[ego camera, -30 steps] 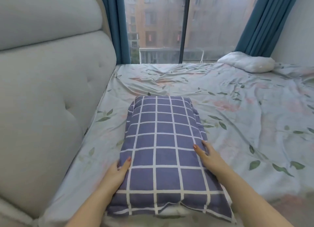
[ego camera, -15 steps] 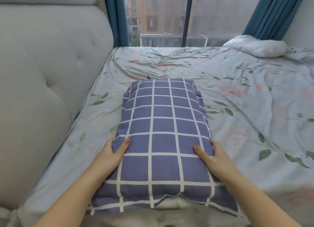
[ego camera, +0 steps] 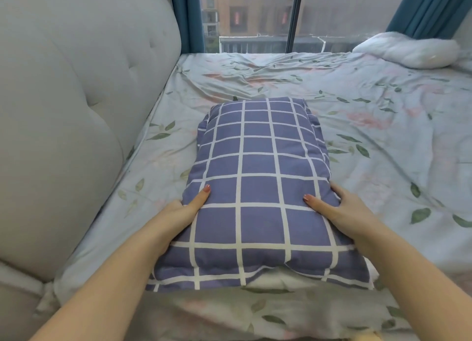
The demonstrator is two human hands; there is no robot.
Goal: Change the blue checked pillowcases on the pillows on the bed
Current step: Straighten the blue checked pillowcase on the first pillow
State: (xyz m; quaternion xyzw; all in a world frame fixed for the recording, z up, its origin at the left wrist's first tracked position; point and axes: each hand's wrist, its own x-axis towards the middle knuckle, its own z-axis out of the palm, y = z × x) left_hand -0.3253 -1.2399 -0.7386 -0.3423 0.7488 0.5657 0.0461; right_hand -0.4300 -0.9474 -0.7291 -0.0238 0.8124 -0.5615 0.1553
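Observation:
A pillow in a blue checked pillowcase [ego camera: 258, 187] lies lengthwise on the bed near its front edge. The case's open end faces me, and the white pillow insert [ego camera: 270, 280] shows there. My left hand [ego camera: 184, 208] grips the pillow's left side, thumb on top and fingers hidden beneath. On the right side, my right hand [ego camera: 339, 210] grips the same way. A bare white pillow [ego camera: 408, 51] lies at the far right corner of the bed.
The floral sheet [ego camera: 383, 149] is wrinkled across the bed. A padded grey headboard [ego camera: 63, 111] runs along the left. Behind the bed a large window [ego camera: 255, 16] stands between blue curtains [ego camera: 429, 6].
Both hands stay on the pillow's sides. The view has tilted down and come closer, so the pillow fills more of the frame.

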